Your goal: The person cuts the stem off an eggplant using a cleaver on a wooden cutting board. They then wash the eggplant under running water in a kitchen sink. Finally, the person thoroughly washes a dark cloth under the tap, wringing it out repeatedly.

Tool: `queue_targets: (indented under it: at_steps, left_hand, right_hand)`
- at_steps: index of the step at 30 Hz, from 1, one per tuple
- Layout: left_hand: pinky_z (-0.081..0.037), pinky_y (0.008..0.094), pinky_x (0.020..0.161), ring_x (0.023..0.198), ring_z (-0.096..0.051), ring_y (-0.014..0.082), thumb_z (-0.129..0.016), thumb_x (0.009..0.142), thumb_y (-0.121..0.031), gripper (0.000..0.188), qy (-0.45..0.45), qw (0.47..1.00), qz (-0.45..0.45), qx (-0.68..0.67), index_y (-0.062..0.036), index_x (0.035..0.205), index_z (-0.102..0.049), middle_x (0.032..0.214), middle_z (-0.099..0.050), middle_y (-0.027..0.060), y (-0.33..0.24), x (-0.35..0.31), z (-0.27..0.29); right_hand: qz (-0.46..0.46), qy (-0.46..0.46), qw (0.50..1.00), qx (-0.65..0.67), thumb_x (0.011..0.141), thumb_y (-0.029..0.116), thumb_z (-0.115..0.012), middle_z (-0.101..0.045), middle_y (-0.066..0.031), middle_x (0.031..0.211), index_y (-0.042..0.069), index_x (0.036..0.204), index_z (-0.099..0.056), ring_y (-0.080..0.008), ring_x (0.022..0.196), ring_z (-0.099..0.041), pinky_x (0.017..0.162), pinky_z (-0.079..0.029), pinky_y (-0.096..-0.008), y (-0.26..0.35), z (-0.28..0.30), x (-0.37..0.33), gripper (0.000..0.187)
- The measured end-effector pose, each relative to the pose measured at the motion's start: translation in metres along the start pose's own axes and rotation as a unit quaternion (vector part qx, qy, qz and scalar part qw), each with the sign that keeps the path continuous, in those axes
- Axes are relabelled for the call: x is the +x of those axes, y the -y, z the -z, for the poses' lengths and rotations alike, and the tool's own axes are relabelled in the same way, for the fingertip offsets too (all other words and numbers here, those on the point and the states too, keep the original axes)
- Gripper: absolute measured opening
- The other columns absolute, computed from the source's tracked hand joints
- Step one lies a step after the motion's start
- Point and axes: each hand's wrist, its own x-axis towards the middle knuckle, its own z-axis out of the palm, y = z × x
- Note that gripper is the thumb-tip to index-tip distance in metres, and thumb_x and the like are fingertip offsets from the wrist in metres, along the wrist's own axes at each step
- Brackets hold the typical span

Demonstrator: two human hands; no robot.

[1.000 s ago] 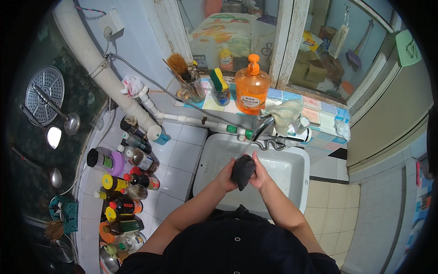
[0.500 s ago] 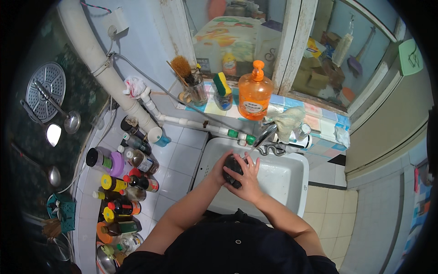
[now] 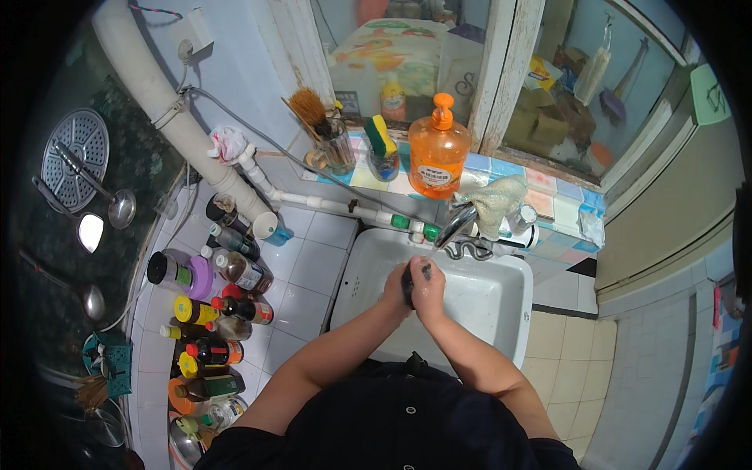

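Above the white sink (image 3: 501, 329), both hands are closed together around a small blackish object (image 3: 407, 285) whose kind I cannot make out. My left hand (image 3: 394, 288) wraps it from the left. My right hand (image 3: 428, 290) presses against it from the right, fingers curled, with a dark bit showing between them. The metal faucet (image 3: 457, 227) reaches over the basin just above my hands, and a thin stream seems to fall from it onto them. A light cloth (image 3: 500, 205) is draped behind the faucet.
On the tiled ledge stand an orange pump bottle (image 3: 439, 157), a yellow-green sponge (image 3: 381, 136) in a glass, and a jar with brushes (image 3: 337, 149). Several sauce bottles (image 3: 227, 313) crowd the left counter. A white pipe (image 3: 313, 202) runs behind the sink.
My right hand's spread fingers have curled in around the dark object. Both hands have come tightly together and shifted slightly right, and less of the object shows now.
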Motion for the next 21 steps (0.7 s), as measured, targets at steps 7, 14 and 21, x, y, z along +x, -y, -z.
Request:
queue_targets:
  at_steps: [7,14,21]
  left_hand:
    - [-0.042,0.0303,0.071,0.074,-0.051,0.0164,-0.042,0.092,-0.028,0.026,-0.203,0.779,-0.189,0.562,-0.0030,0.093,-0.050,0.083,-0.054,0.0066,0.003,0.006,0.028]
    - [-0.042,0.0307,0.073,0.089,-0.049,0.0150,-0.046,0.091,-0.036,0.029,-0.131,0.842,-0.317,0.417,-0.0094,0.104,-0.048,0.099,-0.050,0.0047,-0.011,-0.002,0.030]
    - [-0.044,0.0301,0.084,0.099,-0.053,0.0202,-0.049,0.088,-0.045,0.034,0.052,0.986,0.161,0.013,-0.0151,0.101,-0.054,0.104,-0.054,0.0050,-0.059,-0.046,-0.005]
  right_hand:
    - [-0.285,-0.108,0.892,0.335,0.090,0.022,-0.052,-0.058,-0.0050,0.079,0.007,0.093,-0.055,-0.0187,0.071,-0.057,0.065,-0.047,-0.0326,-0.039,0.002,0.024,0.015]
    - [-0.413,0.030,0.849,0.328,0.083,0.029,-0.062,-0.061,-0.0051,0.095,0.012,0.097,-0.056,-0.0188,0.085,-0.058,0.075,-0.047,-0.0342,-0.002,0.017,0.011,0.023]
    - [0.196,0.156,0.956,-0.155,0.070,0.004,-0.067,-0.061,-0.0076,0.090,0.003,0.079,-0.058,-0.0238,0.090,-0.058,0.082,-0.045,-0.0338,0.014,0.010,-0.002,0.013]
